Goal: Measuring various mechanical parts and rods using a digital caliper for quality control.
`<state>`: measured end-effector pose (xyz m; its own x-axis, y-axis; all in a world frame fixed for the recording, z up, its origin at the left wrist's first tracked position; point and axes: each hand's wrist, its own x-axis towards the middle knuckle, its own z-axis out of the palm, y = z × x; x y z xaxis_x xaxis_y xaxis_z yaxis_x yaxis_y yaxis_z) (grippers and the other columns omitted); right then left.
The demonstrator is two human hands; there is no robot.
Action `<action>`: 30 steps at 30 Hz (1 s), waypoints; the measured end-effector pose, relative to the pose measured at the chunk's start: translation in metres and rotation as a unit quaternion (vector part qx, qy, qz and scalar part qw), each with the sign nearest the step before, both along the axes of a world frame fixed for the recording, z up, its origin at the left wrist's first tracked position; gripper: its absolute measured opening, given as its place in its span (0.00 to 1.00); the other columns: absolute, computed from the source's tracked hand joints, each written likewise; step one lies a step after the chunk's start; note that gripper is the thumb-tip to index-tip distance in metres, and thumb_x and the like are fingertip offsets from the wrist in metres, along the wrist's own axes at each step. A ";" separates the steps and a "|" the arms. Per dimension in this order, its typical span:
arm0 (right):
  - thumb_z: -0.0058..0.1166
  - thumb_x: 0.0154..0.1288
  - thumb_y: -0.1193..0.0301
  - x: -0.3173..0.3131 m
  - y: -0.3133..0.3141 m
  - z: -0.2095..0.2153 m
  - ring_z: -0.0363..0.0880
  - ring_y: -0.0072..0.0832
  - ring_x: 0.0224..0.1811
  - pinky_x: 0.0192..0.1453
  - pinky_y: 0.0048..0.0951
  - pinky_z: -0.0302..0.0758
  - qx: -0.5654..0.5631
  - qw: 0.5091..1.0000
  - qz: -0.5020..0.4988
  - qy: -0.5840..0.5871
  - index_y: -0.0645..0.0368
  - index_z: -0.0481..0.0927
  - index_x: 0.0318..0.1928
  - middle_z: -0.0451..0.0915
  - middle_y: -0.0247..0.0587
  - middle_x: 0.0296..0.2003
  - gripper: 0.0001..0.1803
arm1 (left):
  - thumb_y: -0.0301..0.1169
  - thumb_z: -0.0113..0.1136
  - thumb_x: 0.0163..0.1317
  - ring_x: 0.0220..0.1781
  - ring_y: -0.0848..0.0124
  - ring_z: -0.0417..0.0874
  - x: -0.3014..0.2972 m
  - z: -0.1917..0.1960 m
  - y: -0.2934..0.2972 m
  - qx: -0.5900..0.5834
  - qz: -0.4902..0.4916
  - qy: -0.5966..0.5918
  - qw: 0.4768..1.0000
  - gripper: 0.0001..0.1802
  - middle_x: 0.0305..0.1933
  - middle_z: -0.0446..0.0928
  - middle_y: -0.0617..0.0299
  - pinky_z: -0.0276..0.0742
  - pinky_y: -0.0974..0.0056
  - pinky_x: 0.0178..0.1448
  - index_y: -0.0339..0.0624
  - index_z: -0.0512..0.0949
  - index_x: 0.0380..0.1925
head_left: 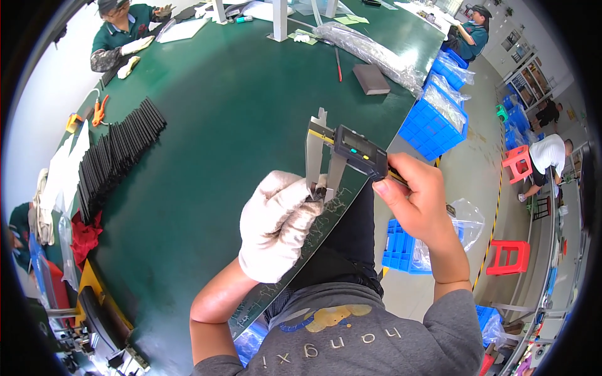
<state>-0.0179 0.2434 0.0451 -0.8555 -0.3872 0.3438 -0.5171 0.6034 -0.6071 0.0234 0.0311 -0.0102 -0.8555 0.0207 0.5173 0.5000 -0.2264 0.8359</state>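
Observation:
My left hand (274,229), in a white work glove smudged dark at the fingers, pinches a small dark part (318,192); most of it is hidden by the fingertips. A digital caliper (360,152) with a black display housing is in my bare right hand (419,199), gripped at the housing's right end between thumb and fingers. Its jaws are apart and point down toward me, with the small part between their tips. Whether both jaws touch the part, I cannot tell. Both hands are above the near edge of the green table (207,113).
Many black rods (119,156) lie in a row at left, near orange-handled pliers (100,111) and a red cloth (86,235). A dark box (371,79) and plastic-wrapped bundle (370,50) lie farther back. Blue crates (433,125) stand at right. Co-workers sit across the table.

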 end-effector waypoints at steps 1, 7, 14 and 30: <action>0.59 0.56 0.66 0.000 0.000 0.000 0.72 0.31 0.19 0.24 0.27 0.67 0.004 1.000 0.003 0.005 0.64 0.76 0.36 0.75 0.42 0.23 0.14 | 0.16 0.48 0.62 0.31 0.78 0.72 0.001 0.000 -0.001 -0.004 -0.003 -0.003 1.000 0.15 0.39 0.70 0.60 0.67 0.78 0.34 0.35 0.73 0.49; 0.57 0.56 0.68 0.001 0.002 0.003 0.73 0.31 0.19 0.24 0.27 0.67 -0.021 0.999 0.023 0.016 0.64 0.75 0.38 0.76 0.43 0.25 0.13 | 0.37 0.57 0.62 0.29 0.77 0.72 0.000 -0.001 0.003 -0.001 -0.003 -0.006 1.000 0.16 0.38 0.73 0.59 0.68 0.73 0.32 0.37 0.76 0.44; 0.60 0.54 0.66 -0.001 0.004 0.007 0.71 0.29 0.18 0.22 0.26 0.66 -0.028 0.997 0.033 0.064 0.63 0.77 0.35 0.76 0.40 0.23 0.14 | 0.40 0.58 0.61 0.28 0.76 0.72 0.002 0.000 -0.003 0.014 -0.062 -0.063 0.996 0.18 0.42 0.74 0.56 0.69 0.71 0.33 0.35 0.76 0.42; 0.65 0.48 0.60 0.010 0.009 0.008 0.71 0.30 0.15 0.16 0.28 0.62 0.048 0.976 0.003 0.213 0.58 0.75 0.29 0.71 0.32 0.18 0.17 | 0.34 0.62 0.57 0.29 0.76 0.74 0.006 0.011 -0.003 0.035 -0.101 -0.112 0.988 0.12 0.33 0.73 0.59 0.70 0.74 0.33 0.37 0.77 0.36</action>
<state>-0.0075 0.2519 0.0533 -0.6408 -0.4402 0.6290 -0.7141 0.6426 -0.2778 0.0292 0.0278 0.0011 -0.9306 0.1736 0.3224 0.2435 -0.3641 0.8990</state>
